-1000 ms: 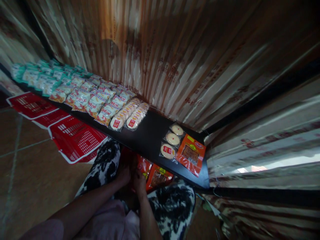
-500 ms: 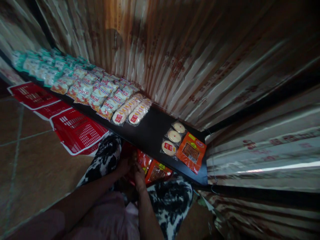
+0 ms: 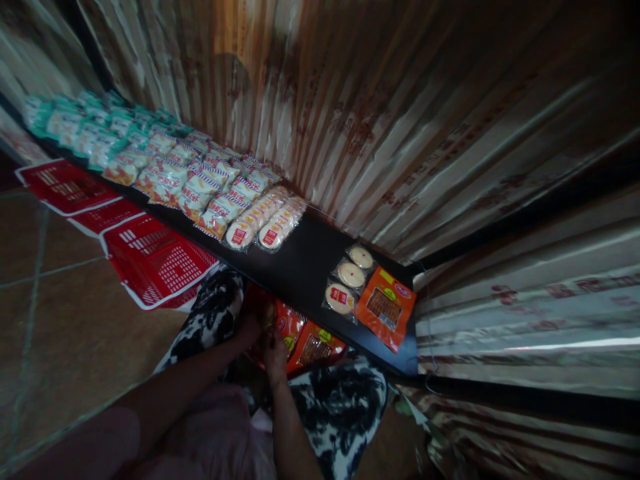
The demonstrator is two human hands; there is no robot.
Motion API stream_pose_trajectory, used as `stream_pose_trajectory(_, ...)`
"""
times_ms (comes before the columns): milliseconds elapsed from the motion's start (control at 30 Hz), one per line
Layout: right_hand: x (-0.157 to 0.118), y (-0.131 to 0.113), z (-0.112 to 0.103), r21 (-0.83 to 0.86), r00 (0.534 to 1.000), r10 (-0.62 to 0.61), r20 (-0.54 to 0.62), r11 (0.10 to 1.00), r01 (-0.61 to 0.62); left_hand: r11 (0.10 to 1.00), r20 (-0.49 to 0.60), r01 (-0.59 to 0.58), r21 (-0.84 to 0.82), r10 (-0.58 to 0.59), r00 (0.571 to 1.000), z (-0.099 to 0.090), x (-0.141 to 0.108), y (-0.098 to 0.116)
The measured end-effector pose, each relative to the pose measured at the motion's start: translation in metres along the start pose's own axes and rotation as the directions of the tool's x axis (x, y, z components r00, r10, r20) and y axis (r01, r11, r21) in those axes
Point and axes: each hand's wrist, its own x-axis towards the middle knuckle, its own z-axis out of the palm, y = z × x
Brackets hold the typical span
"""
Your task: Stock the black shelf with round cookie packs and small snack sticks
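Note:
Low under the shelf edge, my left hand [image 3: 251, 328] and my right hand [image 3: 275, 348] are close together over a red basket between my knees. Deep shadow hides the left fingers, beside a small brownish thing I cannot make out. My right fingers are curled together; whatever they hold, if anything, is hidden. Just right of them lie orange snack packets [image 3: 314, 345] with yellow labels. On the black shelf [image 3: 305, 257] above are a similar orange packet [image 3: 387, 307] and clear-wrapped round biscuits [image 3: 351, 274].
Along the shelf to the left run rows of wrapped round biscuits [image 3: 273, 233], white-and-orange snack bags [image 3: 195, 193] and green bags [image 3: 90, 133]. Red baskets or panels [image 3: 160, 257] lie below its front edge. A pleated curtain [image 3: 350, 120] stands behind, and black bars cross at right.
My right hand has shifted slightly left and down, nearer my left hand. The things on the shelf stay in the same places; the view has moved a little.

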Motion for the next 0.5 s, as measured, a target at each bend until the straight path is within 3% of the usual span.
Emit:
stream_pose_trajectory(333,0.002,0.000,-0.001,0.172,0.999,0.033,0.001,0.985,-0.033,0.998,-0.150,-0.070,0.004,0.069,0.986,0.002,0.015,0.012)
stream_pose_trajectory(500,0.003,-0.006,-0.001,0.296,0.995,0.062,0.073,0.952,-0.081,0.997,-0.195,-0.081,-0.018,0.076,0.978,0.001,0.026,0.012)
